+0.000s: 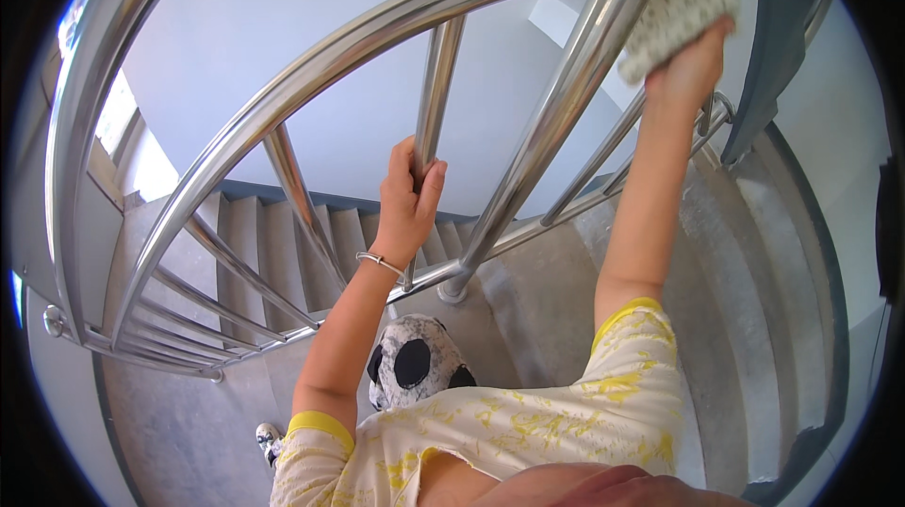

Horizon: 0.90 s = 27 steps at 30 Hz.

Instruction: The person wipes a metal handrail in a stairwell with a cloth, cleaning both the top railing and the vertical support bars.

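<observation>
My left hand (pixel 410 199) is closed around an upright metal baluster (pixel 443 76) of the stair railing, a bangle on its wrist. Reaching far up to the right, my right hand (pixel 686 72) holds a pale, speckled fluffy cloth (pixel 675 23), slightly blurred. The cloth lies against or just beside the railing, close to the top of a thick slanted metal post (pixel 551 118); contact with the metal cannot be told. A curved polished handrail (pixel 311 79) joins that post and sweeps down to the left.
Concrete steps (pixel 735 295) climb on the right, and another flight (pixel 276 238) shows beyond the balusters. A metal bottom rail (pixel 431 281) runs above the landing floor (pixel 191 429). My patterned trouser knee (pixel 417 358) and a shoe (pixel 269 440) are below.
</observation>
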Each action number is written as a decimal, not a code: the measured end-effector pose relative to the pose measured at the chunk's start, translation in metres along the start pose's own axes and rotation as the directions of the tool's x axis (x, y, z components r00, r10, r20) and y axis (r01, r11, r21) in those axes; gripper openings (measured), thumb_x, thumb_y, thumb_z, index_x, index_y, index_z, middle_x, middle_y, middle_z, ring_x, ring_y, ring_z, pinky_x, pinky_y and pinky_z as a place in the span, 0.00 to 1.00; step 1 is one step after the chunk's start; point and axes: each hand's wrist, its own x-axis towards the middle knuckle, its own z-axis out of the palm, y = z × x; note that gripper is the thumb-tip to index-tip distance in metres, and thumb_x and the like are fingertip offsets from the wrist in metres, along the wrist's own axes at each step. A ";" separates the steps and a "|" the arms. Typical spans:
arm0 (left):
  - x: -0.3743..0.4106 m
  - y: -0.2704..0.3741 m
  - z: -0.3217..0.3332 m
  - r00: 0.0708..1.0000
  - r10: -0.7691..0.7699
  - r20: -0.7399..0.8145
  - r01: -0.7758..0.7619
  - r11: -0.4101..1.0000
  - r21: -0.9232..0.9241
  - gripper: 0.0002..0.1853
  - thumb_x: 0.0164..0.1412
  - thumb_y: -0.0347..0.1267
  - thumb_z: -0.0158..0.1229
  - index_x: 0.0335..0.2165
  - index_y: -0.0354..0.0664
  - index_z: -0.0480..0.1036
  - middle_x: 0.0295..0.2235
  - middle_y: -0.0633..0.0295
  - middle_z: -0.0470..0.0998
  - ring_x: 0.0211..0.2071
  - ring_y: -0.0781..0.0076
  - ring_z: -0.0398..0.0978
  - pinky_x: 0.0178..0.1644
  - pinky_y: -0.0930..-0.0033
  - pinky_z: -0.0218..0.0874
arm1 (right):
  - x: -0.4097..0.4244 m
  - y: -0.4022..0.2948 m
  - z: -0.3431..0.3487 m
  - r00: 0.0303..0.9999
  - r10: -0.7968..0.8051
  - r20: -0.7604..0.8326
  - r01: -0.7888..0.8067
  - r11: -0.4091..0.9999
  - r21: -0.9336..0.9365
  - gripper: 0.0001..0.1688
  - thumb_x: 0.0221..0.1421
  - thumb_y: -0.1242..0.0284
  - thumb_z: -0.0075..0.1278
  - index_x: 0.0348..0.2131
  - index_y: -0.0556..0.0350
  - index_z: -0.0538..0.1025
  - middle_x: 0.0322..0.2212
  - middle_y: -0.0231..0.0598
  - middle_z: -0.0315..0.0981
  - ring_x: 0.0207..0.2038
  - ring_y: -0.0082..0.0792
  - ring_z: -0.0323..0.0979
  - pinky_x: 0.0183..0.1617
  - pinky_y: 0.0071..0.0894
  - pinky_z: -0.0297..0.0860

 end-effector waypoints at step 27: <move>0.000 0.003 0.009 0.992 0.084 -0.088 -0.072 0.988 0.139 0.14 0.65 0.31 0.49 0.48 0.36 0.62 0.22 0.72 0.63 0.20 0.88 0.57 0.25 0.82 0.52 | -0.232 0.116 -0.081 0.955 -0.099 0.280 0.239 0.816 -0.526 0.19 0.66 0.67 0.39 0.49 0.64 0.64 0.46 0.41 0.67 0.48 0.34 0.66 0.55 0.32 0.61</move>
